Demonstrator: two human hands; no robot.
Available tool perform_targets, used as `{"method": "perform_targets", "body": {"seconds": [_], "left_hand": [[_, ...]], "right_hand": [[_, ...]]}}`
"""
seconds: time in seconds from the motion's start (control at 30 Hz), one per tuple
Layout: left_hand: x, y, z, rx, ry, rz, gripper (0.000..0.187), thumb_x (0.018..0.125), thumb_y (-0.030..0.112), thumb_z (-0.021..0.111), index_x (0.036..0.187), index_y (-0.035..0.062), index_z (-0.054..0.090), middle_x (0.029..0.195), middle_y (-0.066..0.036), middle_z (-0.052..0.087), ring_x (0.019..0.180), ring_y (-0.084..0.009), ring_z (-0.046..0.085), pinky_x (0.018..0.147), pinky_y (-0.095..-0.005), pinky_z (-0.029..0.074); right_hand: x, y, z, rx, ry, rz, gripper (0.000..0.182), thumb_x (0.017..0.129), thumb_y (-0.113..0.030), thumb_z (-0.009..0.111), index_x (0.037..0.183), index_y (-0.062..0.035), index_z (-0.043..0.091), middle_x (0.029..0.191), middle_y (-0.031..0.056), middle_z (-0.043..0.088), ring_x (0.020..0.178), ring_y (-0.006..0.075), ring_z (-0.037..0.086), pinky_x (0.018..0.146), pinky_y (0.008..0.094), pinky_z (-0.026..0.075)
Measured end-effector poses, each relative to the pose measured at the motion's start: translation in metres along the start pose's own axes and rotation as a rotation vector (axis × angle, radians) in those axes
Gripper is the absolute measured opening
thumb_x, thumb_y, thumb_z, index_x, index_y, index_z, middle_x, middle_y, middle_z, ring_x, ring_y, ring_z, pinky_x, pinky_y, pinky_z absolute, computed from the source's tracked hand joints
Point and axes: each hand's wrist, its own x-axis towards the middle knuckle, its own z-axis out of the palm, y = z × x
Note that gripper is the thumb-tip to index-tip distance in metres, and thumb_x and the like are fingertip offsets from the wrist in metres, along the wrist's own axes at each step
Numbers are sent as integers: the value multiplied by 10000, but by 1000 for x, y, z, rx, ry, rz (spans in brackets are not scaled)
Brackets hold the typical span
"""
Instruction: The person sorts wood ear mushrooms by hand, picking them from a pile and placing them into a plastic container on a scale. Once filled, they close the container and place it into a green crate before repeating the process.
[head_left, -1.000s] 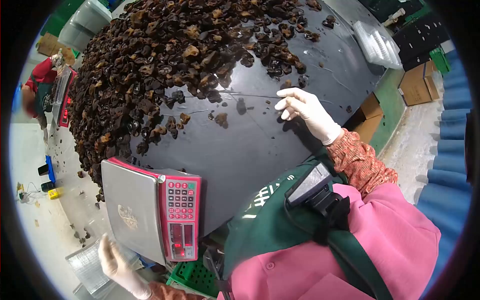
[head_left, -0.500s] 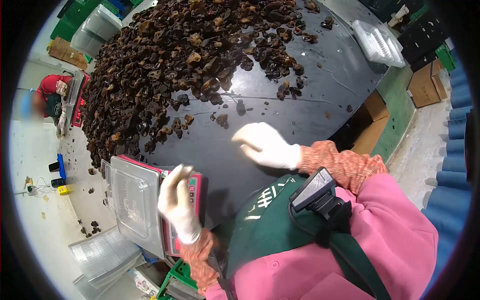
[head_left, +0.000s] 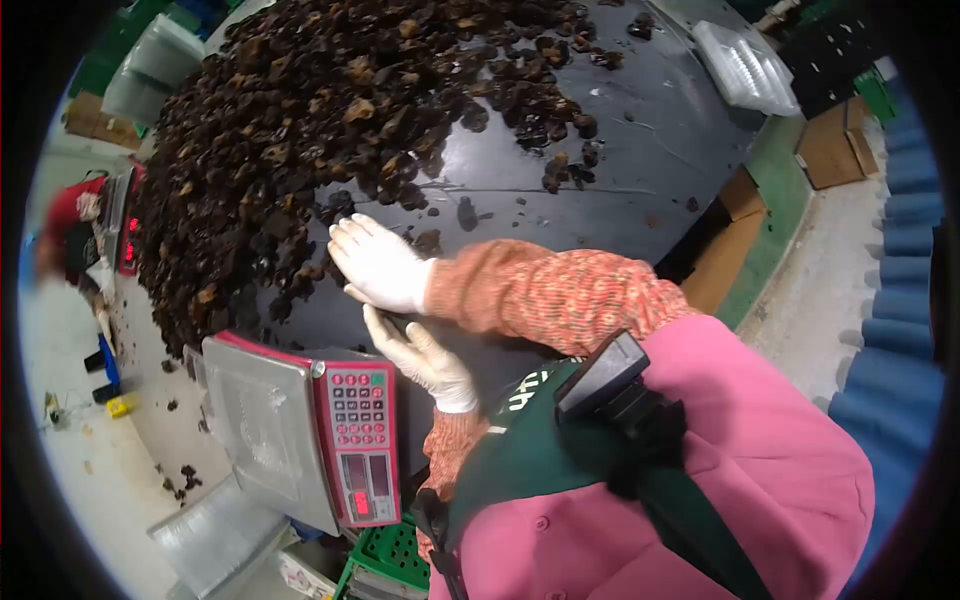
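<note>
Head view: outstretched right hand (head_left: 380, 265) beside dark pieces (head_left: 270, 155)

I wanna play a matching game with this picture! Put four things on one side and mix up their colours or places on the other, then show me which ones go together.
Things:
1. Right hand
2. Scale
3. Brown pile
4. Basket

Clues:
A. Heaped on the table
B. Green, with holes, low in the picture
C. Wearing a white glove
D. Red-sided, with lit red numbers

Right pairs: 1-C, 2-D, 3-A, 4-B
</note>
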Motion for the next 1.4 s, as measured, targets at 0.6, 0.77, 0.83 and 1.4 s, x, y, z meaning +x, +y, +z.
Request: {"method": "perform_targets", "body": {"seconds": [0.6, 0.77, 0.83, 1.4], "left_hand": [[-1, 3, -8, 2, -58, -70, 499, 1044, 104, 388, 1510, -54, 305, 1545, -242, 353, 1440, -340, 369, 1214, -443, 297], [0, 2, -10, 29, -88, -54, 486, 1056, 115, 386, 1503, -59, 312, 1534, -248, 369, 1428, -340, 388, 1211, -441, 302], [0, 2, -8, 7, -64, -55, 481, 1057, 116, 392, 1500, -57, 324, 1529, -248, 380, 1416, -339, 405, 1203, -439, 314], [-3, 0, -7, 88, -44, -28, 457, 1073, 164, 407, 1466, -68, 391, 1482, -233, 450, 1367, -315, 461, 1157, -414, 353]], "right_hand": [[-167, 146, -127, -386, 268, 258, 126, 819, -183, 678, 906, -110, 623, 969, 59, 607, 988, 260, 593, 979, 429, 438], [-256, 155, -168, -407, 220, 448, 132, 842, -191, 667, 946, -116, 635, 1025, 53, 622, 1042, 257, 591, 1039, 447, 422], [-298, 160, -176, -562, 205, 514, 120, 833, -174, 670, 936, -121, 637, 1034, 54, 619, 1047, 261, 585, 1052, 484, 410], [-141, 30, -48, 65, 107, 44, 672, 888, -406, 615, 1382, 42, 524, 1471, 226, 497, 1437, 319, 396, 1240, 570, 124]]}}
